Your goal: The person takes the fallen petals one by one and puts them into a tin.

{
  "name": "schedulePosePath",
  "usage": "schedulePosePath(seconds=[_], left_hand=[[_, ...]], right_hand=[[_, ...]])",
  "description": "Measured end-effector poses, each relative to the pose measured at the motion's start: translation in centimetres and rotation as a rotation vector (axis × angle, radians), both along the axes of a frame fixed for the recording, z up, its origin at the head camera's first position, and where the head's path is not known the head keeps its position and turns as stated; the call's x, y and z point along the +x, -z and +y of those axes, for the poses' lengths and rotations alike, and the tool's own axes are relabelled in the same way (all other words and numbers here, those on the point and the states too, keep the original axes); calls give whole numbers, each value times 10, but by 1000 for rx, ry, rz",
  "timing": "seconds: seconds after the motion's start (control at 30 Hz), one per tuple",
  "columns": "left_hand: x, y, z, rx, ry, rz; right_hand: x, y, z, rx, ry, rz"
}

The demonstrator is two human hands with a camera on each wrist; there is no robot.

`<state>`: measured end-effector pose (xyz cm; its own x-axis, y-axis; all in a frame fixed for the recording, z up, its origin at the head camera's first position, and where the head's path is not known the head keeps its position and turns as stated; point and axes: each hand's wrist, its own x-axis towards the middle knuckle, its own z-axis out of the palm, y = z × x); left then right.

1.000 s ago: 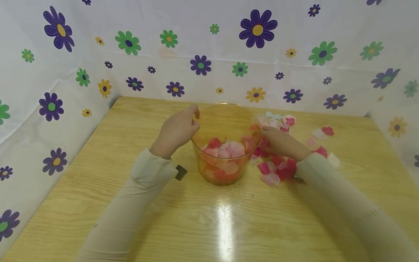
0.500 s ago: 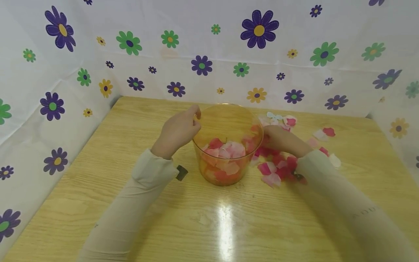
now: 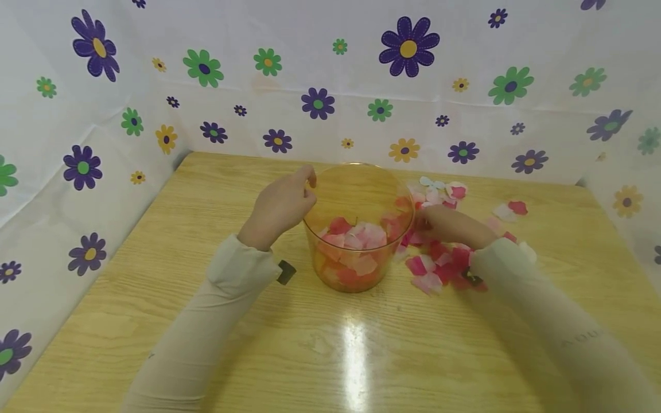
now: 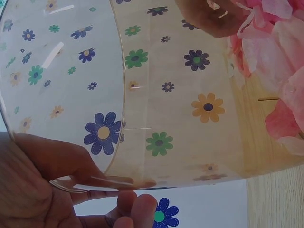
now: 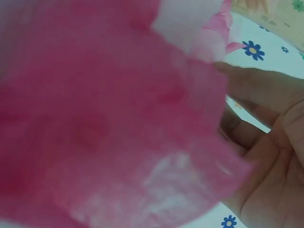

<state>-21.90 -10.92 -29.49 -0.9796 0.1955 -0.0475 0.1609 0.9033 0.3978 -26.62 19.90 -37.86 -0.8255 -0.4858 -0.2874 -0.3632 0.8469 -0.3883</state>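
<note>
A clear orange plastic tub (image 3: 348,189) stands upright on the table, with pink, red and white artificial flower petals (image 3: 364,234) in its lower part. My left hand (image 3: 281,206) holds its rim on the left side, thumb and fingers on either side of the wall, as the left wrist view shows. Right of the tub, my right hand (image 3: 449,223) is low among loose petals (image 3: 436,267), close beside the wall. In the right wrist view its thumb and curled fingers pinch at blurred pink petals (image 5: 109,118), which hide the fingertips.
More petals (image 3: 508,209) are scattered toward the right and back of the wooden table (image 3: 289,355). A white cloth (image 3: 227,23) printed with flowers encloses the back and sides. Beside the left cuff shows a small dark piece (image 3: 286,272).
My right hand has shifted slightly among the petals beside the tub, its fingers drawing in. The left hand and the tub have stayed in place.
</note>
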Motion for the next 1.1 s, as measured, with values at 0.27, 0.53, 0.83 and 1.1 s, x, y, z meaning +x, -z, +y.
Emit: schedulePosePath(seconds=[0.27, 0.53, 0.83, 1.1], left_hand=[[1, -1, 1, -3, -1, -3], [1, -1, 0, -6, -2, -2], [0, -1, 1, -9, -1, -8], [0, -1, 0, -13, 5, -13]], right_hand=[[-5, 1, -1, -52, 19, 31], [-5, 2, -5, -5, 72, -144], [-7, 9, -7, -6, 31, -130], [-1, -11, 2, -38, 26, -38]])
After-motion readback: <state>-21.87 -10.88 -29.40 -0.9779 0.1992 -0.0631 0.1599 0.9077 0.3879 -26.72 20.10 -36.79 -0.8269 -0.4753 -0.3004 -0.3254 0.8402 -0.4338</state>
